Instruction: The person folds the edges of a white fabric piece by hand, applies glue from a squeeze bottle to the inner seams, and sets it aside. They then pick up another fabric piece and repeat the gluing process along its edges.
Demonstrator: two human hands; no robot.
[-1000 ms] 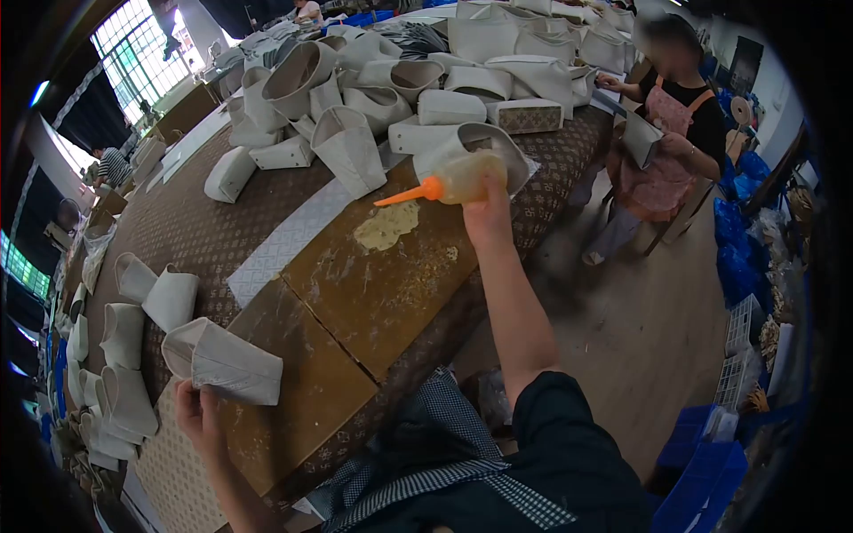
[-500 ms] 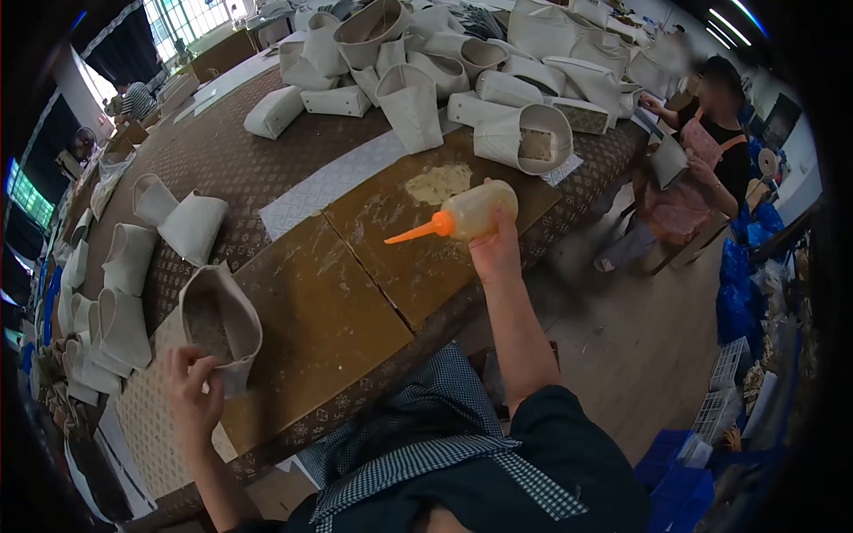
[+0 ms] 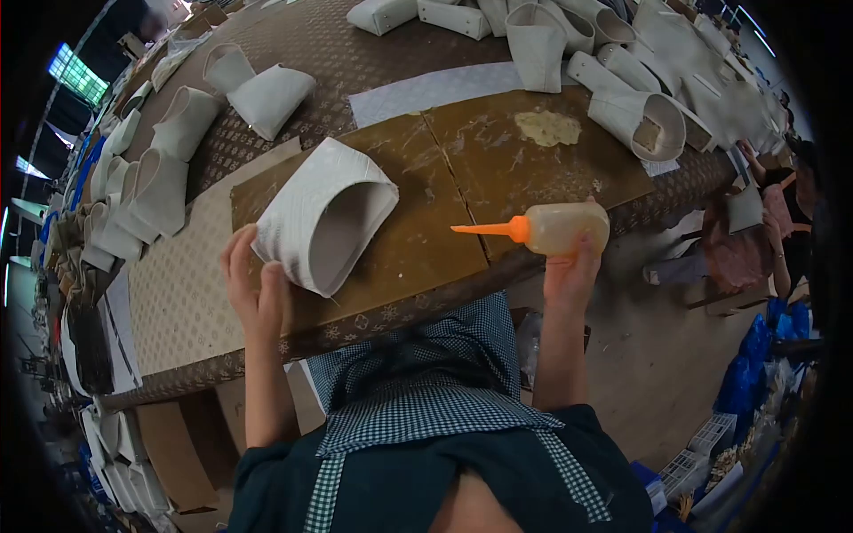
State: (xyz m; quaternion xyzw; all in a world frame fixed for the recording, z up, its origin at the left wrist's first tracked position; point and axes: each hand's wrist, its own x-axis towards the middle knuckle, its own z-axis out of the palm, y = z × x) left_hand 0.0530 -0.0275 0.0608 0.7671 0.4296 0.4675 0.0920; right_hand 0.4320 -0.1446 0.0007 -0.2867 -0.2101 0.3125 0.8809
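My right hand [image 3: 571, 271] grips a translucent squeeze bottle [image 3: 564, 228] from below. Its long orange nozzle points left, and pale yellowish content shows through the wall. A white textured bag body [image 3: 298, 209] lies tilted on the brown work board [image 3: 391, 253], its wide mouth facing right and toward me. At the near left corner of the bag body is my left hand [image 3: 256, 280], thumb on the near side and fingers round the far side. The nozzle tip is apart from the bag body. Part of the left fingers' contact is hidden.
More white bag bodies [image 3: 538, 44] are heaped at the back right, and others [image 3: 160, 191] stand in a row at the left. A dried pale patch [image 3: 548, 129] marks the board. A co-worker [image 3: 751, 222] sits at the right holding a white piece.
The bag body has been turned from mouth up onto its side and brought further onto the board by my left hand. My right hand still holds the bottle, now nearer the table's front edge. The view has shifted.
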